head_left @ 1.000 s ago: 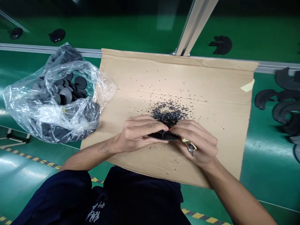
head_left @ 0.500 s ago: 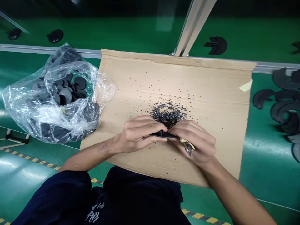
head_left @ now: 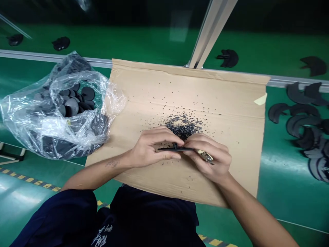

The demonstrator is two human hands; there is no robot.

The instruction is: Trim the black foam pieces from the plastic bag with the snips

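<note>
My left hand is closed on a flat black plastic disc, held edge-on over a sheet of brown cardboard. My right hand is closed round a small knife with a pale handle; its tip rests at the disc's edge, between my two thumbs. Just beyond my fingers lies a heap of small black shavings on the cardboard, with specks scattered around it.
A clear plastic bag full of black discs sits at the left on the green table. Several black crescent-shaped parts lie at the right. A metal rail and slanted post cross the back.
The disc has been tilted flatter, showing as a thin edge now. My hands have stayed in place over the cardboard; the view has shifted slightly right.
</note>
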